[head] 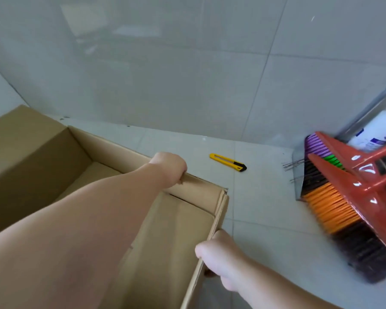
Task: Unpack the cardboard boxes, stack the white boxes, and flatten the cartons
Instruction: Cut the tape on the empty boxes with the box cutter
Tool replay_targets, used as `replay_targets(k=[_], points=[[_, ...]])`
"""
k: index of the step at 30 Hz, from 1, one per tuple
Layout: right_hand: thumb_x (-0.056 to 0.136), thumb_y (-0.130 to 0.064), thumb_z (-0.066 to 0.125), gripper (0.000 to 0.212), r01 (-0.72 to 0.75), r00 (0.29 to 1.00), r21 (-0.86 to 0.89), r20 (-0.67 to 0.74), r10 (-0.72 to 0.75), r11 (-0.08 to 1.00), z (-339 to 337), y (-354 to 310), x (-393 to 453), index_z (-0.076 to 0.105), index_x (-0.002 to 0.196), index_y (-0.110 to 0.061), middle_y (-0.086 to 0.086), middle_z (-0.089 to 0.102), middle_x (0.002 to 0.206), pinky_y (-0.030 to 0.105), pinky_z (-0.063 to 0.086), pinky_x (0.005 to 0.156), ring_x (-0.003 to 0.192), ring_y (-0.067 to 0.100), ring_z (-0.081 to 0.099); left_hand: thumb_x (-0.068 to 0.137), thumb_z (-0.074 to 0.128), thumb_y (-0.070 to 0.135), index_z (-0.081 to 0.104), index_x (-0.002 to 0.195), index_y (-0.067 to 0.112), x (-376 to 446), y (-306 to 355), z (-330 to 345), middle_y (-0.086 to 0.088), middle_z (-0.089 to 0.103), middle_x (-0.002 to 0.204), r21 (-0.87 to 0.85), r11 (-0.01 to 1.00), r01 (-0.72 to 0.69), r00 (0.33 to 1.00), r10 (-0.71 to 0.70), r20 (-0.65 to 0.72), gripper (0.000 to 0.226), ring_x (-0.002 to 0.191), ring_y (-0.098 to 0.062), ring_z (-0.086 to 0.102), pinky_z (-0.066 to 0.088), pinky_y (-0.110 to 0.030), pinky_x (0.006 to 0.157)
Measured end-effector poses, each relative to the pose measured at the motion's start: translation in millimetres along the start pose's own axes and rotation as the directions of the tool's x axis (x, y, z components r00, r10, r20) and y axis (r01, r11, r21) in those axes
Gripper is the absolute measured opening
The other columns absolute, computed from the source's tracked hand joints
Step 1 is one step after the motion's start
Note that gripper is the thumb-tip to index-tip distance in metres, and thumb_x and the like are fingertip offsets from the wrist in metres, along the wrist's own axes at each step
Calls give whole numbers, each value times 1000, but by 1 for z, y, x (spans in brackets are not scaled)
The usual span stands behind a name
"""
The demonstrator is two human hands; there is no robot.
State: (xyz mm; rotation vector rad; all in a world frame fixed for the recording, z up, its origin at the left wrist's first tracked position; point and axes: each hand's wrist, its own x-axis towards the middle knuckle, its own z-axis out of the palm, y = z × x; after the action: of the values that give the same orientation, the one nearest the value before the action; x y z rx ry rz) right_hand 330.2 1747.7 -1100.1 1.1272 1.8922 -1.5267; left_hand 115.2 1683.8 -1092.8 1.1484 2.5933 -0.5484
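Note:
A large brown cardboard carton (54, 157) stands open on the tiled floor at the left, and nothing shows inside it. My left hand (169, 168) grips the top edge of its far wall near the right corner, fingers curled over the rim. My right hand (218, 259) grips the top edge of the right wall, thumb inside and fingers outside. My left forearm crosses over the carton and hides part of its inside. No white boxes are in view.
A yellow and black utility knife (228, 162) lies on the floor beyond the carton's corner. Brooms (334, 204) with red heads and orange, purple and green bristles lean at the right by a white bottle (374, 132). A tiled wall rises close behind.

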Motion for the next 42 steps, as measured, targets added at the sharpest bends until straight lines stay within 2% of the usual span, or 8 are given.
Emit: replay_targets(k=[7, 12, 17, 20, 23, 33, 39, 42], points=[[76, -4, 48, 45, 373, 915, -116, -115, -386, 920, -2, -66, -34, 44, 118, -17, -1, 60, 92, 23, 42, 57, 76, 17, 58, 96, 47, 30, 62, 105, 25, -66, -67, -103, -2, 65, 105, 202, 969, 145, 957, -85, -277, 19, 99, -26, 63, 39, -27, 66], [85, -6, 52, 86, 679, 533, -387, -324, -782, 624, -20, -182, -76, 0, 152, -16, 12, 34, 151, 36, 44, 97, 125, 33, 49, 93, 44, 21, 56, 118, 23, -162, -143, -217, -8, 66, 111, 85, 928, 362, 716, -219, -663, 28, 104, -32, 61, 48, -35, 74], [76, -11, 67, 105, 810, 286, -419, -330, -900, 411, -35, -257, -92, -6, 152, -19, 6, 16, 159, 39, 37, 105, 130, 33, 42, 88, 50, 13, 34, 144, 20, -225, -156, -226, 2, 51, 139, -121, 875, 469, 496, -375, -784, 59, 117, -23, 55, 44, -34, 76], [77, -11, 70, 110, 790, 246, -505, -259, -934, 348, -29, -254, -81, -11, 152, -15, 3, -2, 160, 34, 28, 109, 139, 29, 27, 83, 55, 3, 37, 142, 14, -228, -142, -168, 5, 27, 156, -249, 874, 417, 383, -417, -824, 62, 139, -10, 34, 48, -31, 82], [83, -8, 62, 104, 786, 289, -539, -114, -951, 303, -14, -215, -53, -16, 150, -15, -1, -14, 160, 28, 22, 110, 143, 25, 19, 61, 72, -8, 49, 122, 6, -228, -118, -96, -11, 47, 144, -330, 892, 310, 338, -427, -838, 67, 127, -28, 51, 55, -34, 71], [66, -11, 55, 85, 780, 493, -492, 100, -864, 387, -11, -95, 14, 19, 142, -22, 1, 36, 136, 46, 42, 99, 121, 31, 45, 72, 67, 35, 50, 117, 12, -251, -67, -5, -10, 58, 126, -158, 987, 3, 606, -127, -785, 53, 111, -29, 57, 47, -38, 90], [75, 13, 53, 99, 800, 495, -358, -58, -867, 481, -57, -115, -12, 5, 153, -26, -10, 37, 136, 21, 38, 85, 108, 13, 47, 83, 53, 35, 49, 110, 11, -239, -78, -45, -14, 59, 107, -301, 949, 96, 291, -316, -903, 36, 93, -31, 56, 45, -40, 81], [77, 1, 49, 78, 850, 340, -313, -286, -896, 423, -74, -130, -10, 25, 149, -17, 1, 40, 145, 28, 32, 103, 129, 21, 42, 85, 51, 31, 54, 104, 6, -243, -86, -90, -16, 60, 100, -333, 939, 85, 128, -342, -931, 31, 90, -32, 55, 42, -42, 82]])
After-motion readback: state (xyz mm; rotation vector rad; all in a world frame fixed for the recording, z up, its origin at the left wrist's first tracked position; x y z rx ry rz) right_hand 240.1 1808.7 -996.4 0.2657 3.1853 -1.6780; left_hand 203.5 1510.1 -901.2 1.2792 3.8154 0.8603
